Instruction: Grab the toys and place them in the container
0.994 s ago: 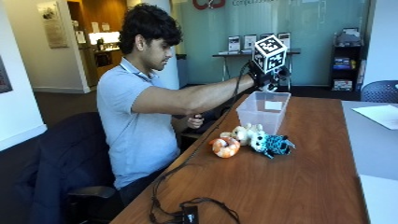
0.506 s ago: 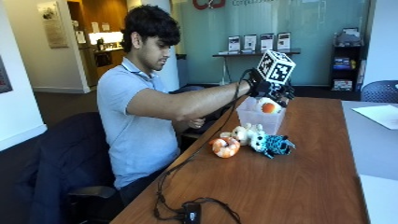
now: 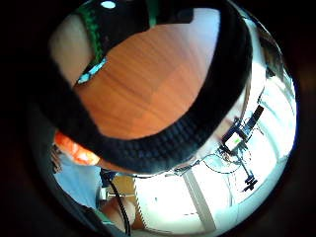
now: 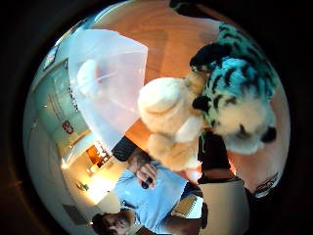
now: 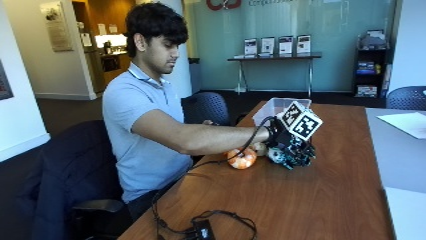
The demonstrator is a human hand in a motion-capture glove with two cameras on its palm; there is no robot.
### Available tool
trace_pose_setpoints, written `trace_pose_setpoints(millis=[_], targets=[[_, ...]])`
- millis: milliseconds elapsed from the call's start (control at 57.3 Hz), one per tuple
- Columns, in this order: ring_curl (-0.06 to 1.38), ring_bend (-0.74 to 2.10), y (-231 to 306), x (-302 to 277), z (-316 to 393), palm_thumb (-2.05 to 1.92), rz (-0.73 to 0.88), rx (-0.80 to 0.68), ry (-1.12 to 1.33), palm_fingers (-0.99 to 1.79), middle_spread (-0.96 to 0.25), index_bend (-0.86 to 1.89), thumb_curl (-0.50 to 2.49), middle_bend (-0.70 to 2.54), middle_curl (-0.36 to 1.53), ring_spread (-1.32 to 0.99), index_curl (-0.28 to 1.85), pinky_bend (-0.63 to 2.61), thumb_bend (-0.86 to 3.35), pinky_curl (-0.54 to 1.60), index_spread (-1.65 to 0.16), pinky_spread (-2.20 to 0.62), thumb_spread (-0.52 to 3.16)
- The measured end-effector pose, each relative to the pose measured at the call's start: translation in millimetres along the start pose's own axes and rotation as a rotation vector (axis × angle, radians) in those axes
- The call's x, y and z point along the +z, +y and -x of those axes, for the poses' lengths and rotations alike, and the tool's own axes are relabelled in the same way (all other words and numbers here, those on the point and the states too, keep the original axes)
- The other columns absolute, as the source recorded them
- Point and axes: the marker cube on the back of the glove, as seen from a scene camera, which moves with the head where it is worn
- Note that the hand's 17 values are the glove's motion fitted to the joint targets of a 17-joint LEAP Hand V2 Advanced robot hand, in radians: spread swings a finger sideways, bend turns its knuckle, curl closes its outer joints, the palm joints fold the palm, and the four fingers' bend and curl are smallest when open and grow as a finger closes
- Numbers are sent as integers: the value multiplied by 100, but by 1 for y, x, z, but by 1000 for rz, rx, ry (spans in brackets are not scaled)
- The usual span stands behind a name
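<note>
Toys sit in a small cluster on the wooden table (image 5: 319, 200), near the person's edge. Nearest the person is an orange-and-white plush ball (image 5: 241, 158), at about nine o'clock from the gloved right hand (image 5: 287, 145). Just beside it toward three o'clock lies a cream plush animal (image 5: 260, 148), only a sliver of it visible in the outside view. Touching that one is a teal-and-black striped plush (image 5: 291, 157), directly under the hand. The thumb-side palm view shows both soft toys close to the palm: the cream plush animal (image 4: 168, 122) pressed against the striped plush (image 4: 239, 98), which has a white face and black markings. The hand hangs low over the striped toy, fingers pointing down around it; whether they are wide, narrow or gripping the plush cannot be told. Farther off, toward twelve o'clock from the hand, stands the translucent plastic container (image 5: 283, 107), apart from the toys, with a pale round thing (image 4: 88, 78) seen through its wall. At the table's near end lies a coil of black cable (image 5: 200, 225).
</note>
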Motion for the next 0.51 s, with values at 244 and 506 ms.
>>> trace_pose_setpoints(millis=[244,506], targets=[[18,46,-19,12,10,58,-343,-110,-128,43,5,37,47,8,6,-2,39,121,24,37,-31,-20,157],[33,78,13,-35,-11,78,-597,-65,-289,88,0,44,66,28,14,-17,50,102,20,36,-22,-36,114]])
